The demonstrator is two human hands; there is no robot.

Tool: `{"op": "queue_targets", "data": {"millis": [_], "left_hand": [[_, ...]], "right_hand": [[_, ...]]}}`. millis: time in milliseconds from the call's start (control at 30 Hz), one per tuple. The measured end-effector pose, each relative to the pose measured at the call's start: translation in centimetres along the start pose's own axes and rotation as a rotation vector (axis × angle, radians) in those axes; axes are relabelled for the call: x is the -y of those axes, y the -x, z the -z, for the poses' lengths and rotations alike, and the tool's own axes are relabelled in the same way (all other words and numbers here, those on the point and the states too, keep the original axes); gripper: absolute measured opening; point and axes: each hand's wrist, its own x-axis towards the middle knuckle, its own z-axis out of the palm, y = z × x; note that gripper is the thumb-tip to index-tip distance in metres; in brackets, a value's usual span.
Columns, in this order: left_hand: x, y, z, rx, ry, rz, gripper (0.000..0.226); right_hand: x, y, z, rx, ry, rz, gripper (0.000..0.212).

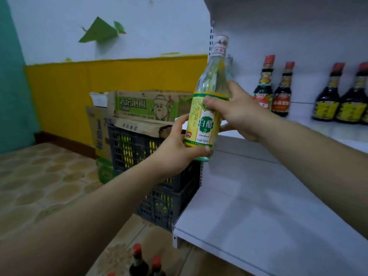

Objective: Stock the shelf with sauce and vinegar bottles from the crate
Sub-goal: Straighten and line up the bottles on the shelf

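A clear vinegar bottle (207, 120) with a yellow and green label and a white cap is held upright in the air at the left end of the white shelf (258, 212). My left hand (175, 148) grips its base from the left. My right hand (235, 110) grips its upper label and shoulder from the right. Several dark sauce bottles (282, 92) with red caps stand on the upper shelf board at the right. A second clear bottle (229, 66) shows just behind the held one.
Stacked dark plastic crates (139, 156) stand left of the shelf, with cardboard boxes (147, 106) on top. Dark red-capped bottles (145, 263) show at the bottom edge by the floor. A yellow and white wall lies behind.
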Motion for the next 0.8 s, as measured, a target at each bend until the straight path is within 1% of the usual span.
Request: {"op": "queue_targets", "data": {"millis": [100, 200, 233, 267, 333, 367, 433, 500, 567, 700, 800], "left_hand": [[-0.1, -4.0, -1.3, 0.083, -0.026, 0.014, 0.083], [1.0, -8.1, -0.6, 0.254, -0.19, 0.033, 0.088], [1.6, -9.6, 0.1, 0.26, -0.291, 0.06, 0.088], [2.5, -11.1, 0.9, 0.23, -0.435, 0.089, 0.084], [4.3, -13.9, 2.2, 0.164, -0.827, 0.097, 0.073], [5.2, -15.2, 2.8, 0.162, -0.985, 0.092, 0.07], [6.7, -17.2, 3.5, 0.184, -1.154, 0.121, 0.068], [8.1, -18.5, 3.9, 0.189, -1.188, 0.138, 0.068], [9.4, -18.8, 4.0, 0.157, -1.152, 0.087, 0.067], [10.6, -18.8, 3.9, 0.059, -1.001, -0.014, 0.063], [11.0, -18.5, 3.8, 0.012, -0.971, -0.047, 0.061]], "right_hand": [[-0.4, -1.7, 3.0, -0.089, 0.034, -0.002, 0.044], [-1.7, -4.1, 5.5, -0.207, 0.02, -0.003, 0.046], [-2.1, -5.1, 6.1, -0.247, 0.024, 0.006, 0.046], [-2.5, -6.1, 6.6, -0.28, 0.031, 0.016, 0.048], [-3.3, -8.3, 7.3, -0.322, 0.065, 0.032, 0.057], [-3.7, -9.3, 7.4, -0.334, 0.09, 0.034, 0.059], [-4.5, -11.3, 7.5, -0.346, 0.127, 0.032, 0.056], [-5.6, -13.1, 7.4, -0.347, 0.152, 0.023, 0.051], [-6.6, -15.0, 6.9, -0.337, 0.183, 0.019, 0.051], [-8.1, -18.7, 5.8, -0.299, 0.195, -0.012, 0.058], [-9.1, -21.1, 4.7, -0.286, 0.17, -0.051, 0.072]]}}
